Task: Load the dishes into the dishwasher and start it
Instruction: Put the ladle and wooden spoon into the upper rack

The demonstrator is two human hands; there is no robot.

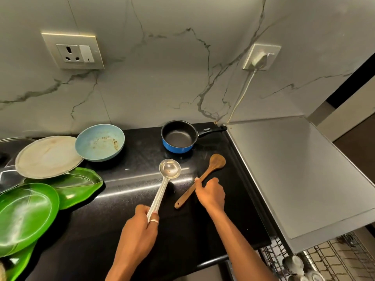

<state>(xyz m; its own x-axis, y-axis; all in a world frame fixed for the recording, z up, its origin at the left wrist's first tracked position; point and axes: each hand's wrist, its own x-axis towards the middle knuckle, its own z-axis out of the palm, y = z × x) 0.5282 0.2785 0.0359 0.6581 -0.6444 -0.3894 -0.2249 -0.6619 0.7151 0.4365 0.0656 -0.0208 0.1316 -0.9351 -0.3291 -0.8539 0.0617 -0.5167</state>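
My left hand (142, 226) grips the handle of a steel ladle (169, 169) whose bowl hovers over the black counter (121, 230). My right hand (211, 192) curls round the middle of a wooden spatula (217, 162) that lies on the counter. A small blue saucepan (178, 136) with a black handle stands behind them. At the left are a dirty light blue bowl (100, 141), a steel plate (47, 157) and green leaf-shaped plates (26, 216). The dishwasher's wire rack (332, 258), pulled out, shows at the bottom right.
The grey top of the dishwasher (300, 173) borders the counter on the right. A sink (8, 175) lies at the far left under the plates. A plug and white cable (261, 57) run down the marble wall corner. A wall socket (74, 51) sits at upper left.
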